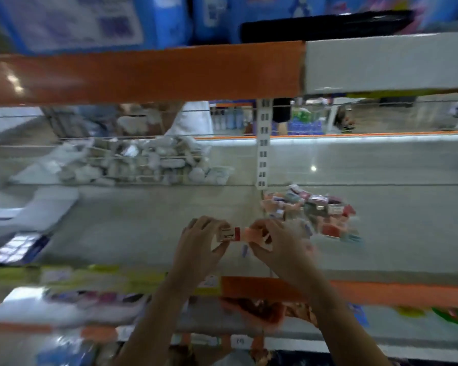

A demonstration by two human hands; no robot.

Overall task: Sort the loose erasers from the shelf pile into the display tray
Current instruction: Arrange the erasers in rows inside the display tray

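Note:
Both hands are raised over the middle shelf (148,228). My left hand (200,244) pinches a small eraser (228,234) in a white and red sleeve between thumb and fingers. My right hand (274,243) holds a pink-orange eraser (254,234) right beside it, the two pieces touching end to end. A pile of loose pink, red and white erasers (312,211) lies on the shelf just right of my right hand. The frame is motion-blurred and no display tray can be made out.
A heap of grey-white packets (143,162) sits behind wire rails at the back left. Flat dark and white packs (19,247) lie at the left edge. A white slotted upright (262,143) divides the shelf. An orange shelf edge (143,72) runs overhead.

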